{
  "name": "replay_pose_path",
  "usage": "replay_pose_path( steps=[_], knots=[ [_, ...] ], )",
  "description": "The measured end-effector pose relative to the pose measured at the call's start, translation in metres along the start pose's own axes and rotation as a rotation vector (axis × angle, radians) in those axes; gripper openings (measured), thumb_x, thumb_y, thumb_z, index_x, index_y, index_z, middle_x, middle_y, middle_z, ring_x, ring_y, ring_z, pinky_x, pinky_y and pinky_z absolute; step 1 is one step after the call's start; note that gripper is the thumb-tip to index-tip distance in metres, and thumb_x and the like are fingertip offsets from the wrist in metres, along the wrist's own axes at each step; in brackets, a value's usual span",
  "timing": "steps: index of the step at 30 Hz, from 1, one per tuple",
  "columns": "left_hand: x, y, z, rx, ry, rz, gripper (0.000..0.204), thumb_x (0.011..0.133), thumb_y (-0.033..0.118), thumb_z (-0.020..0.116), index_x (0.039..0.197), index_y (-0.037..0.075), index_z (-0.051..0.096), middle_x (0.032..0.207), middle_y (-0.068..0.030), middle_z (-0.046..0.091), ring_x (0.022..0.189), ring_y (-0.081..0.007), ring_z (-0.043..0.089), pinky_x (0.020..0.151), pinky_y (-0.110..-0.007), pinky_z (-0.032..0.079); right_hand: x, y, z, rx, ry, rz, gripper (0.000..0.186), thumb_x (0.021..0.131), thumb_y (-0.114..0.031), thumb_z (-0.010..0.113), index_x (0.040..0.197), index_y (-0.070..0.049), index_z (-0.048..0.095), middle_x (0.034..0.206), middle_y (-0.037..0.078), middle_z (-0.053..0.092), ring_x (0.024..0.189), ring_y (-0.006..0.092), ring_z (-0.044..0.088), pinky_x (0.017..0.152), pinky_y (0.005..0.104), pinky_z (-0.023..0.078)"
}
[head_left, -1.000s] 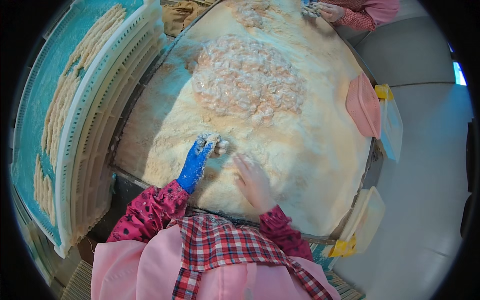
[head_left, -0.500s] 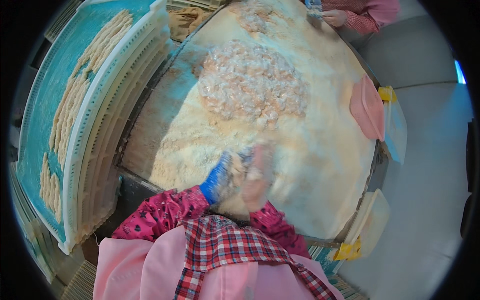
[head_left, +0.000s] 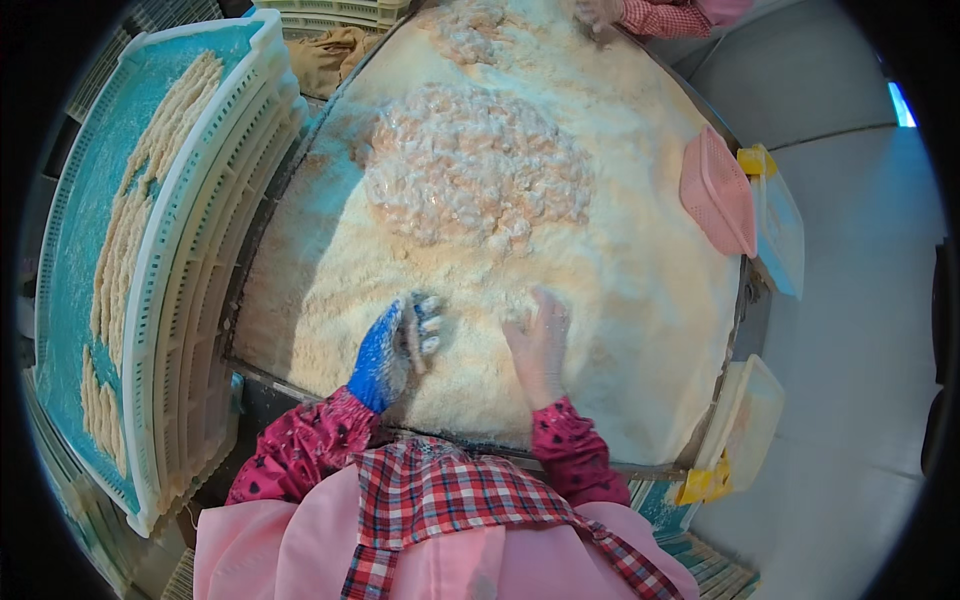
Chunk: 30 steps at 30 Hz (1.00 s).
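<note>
My left hand [head_left: 385, 348], in a blue glove with pale, crumb-dusted fingers, is curled round a thin crumb-coated strip [head_left: 414, 338]. It is just above a thick layer of pale yellow breadcrumbs [head_left: 460, 390] on the work table. To its right, my right hand [head_left: 540, 350] is apart from it, low over the crumbs, thumb and fingers spread and nothing in them. Whether it wears a thin clear glove I cannot tell. Beyond both hands lies a heap of wet, pinkish, raw-looking meat pieces [head_left: 480, 165], partly dusted white.
At left stands a stack of pale plastic trays [head_left: 215, 200]; rows of coated strips [head_left: 150, 210] lie on the teal top one. A pink basket [head_left: 715, 195] and a clear bin [head_left: 745, 425] hang at the right edge. Another person's hand [head_left: 600, 12] is at the far edge.
My hands were together, blurred, over the crumbs near me; now they have moved apart, left hand leftward with the strip, right hand rightward and open. The view has shifted slightly.
</note>
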<state>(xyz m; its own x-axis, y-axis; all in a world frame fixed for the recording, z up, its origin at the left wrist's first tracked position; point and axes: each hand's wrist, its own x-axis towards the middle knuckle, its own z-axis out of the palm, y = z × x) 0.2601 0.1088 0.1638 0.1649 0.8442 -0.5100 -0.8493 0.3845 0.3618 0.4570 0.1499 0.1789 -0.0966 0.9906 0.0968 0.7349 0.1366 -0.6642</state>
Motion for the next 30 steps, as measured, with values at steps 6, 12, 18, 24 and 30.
replay_pose_path(
  steps=[6,12,18,24,30],
  knots=[
    [0.003,0.008,-0.008,0.07,0.091,0.095,0.04,0.09,0.007,0.049,0.128,0.006,0.037,0.122,-0.0136,0.05,0.092,-0.02,0.056,0.069,-0.026,0.051,0.011,0.032,0.007,0.173,-0.035,0.164,0.026,0.07,-0.001,0.06,0.096,-0.004,0.06,0.104,0.013,0.056,0.097,0.0302,0.054,0.085,0.0357,0.043],
    [0.004,0.022,-0.016,-0.112,0.037,0.153,0.04,0.091,0.01,0.048,0.129,0.004,0.037,0.123,-0.0133,0.05,0.085,-0.0154,0.057,0.061,-0.022,0.049,-0.017,0.006,0.021,0.099,-0.158,-0.249,0.029,0.069,0.006,0.054,0.095,-0.005,0.059,0.101,0.011,0.058,0.1,0.0268,0.055,0.089,0.0318,0.042],
    [-0.005,0.034,-0.022,0.013,0.089,0.089,0.043,0.094,0.022,0.044,0.133,0.005,0.034,0.127,-0.0103,0.048,0.075,-0.009,0.055,0.057,-0.019,0.049,-0.006,0.07,-0.028,0.321,-0.036,0.131,0.029,0.079,0.001,0.049,0.106,-0.003,0.058,0.109,0.012,0.059,0.101,0.0228,0.056,0.087,0.032,0.042],
    [0.001,0.027,-0.018,0.091,0.044,0.024,0.046,0.093,0.027,0.043,0.133,0.007,0.035,0.126,-0.0109,0.049,0.08,-0.011,0.055,0.052,-0.018,0.045,-0.027,0.066,-0.048,0.168,-0.144,0.178,0.026,0.078,0.0,0.049,0.101,-0.004,0.061,0.11,0.012,0.059,0.104,0.0207,0.054,0.086,0.0307,0.043],
    [-0.004,0.027,-0.019,0.088,0.053,0.003,0.046,0.094,0.031,0.042,0.133,0.008,0.035,0.128,-0.0096,0.048,0.077,-0.0092,0.053,0.052,-0.018,0.044,-0.022,0.073,-0.052,0.149,-0.12,-0.07,0.026,0.076,0.001,0.051,0.098,-0.005,0.063,0.109,0.012,0.06,0.105,0.0215,0.054,0.085,0.029,0.044]
  ],
)
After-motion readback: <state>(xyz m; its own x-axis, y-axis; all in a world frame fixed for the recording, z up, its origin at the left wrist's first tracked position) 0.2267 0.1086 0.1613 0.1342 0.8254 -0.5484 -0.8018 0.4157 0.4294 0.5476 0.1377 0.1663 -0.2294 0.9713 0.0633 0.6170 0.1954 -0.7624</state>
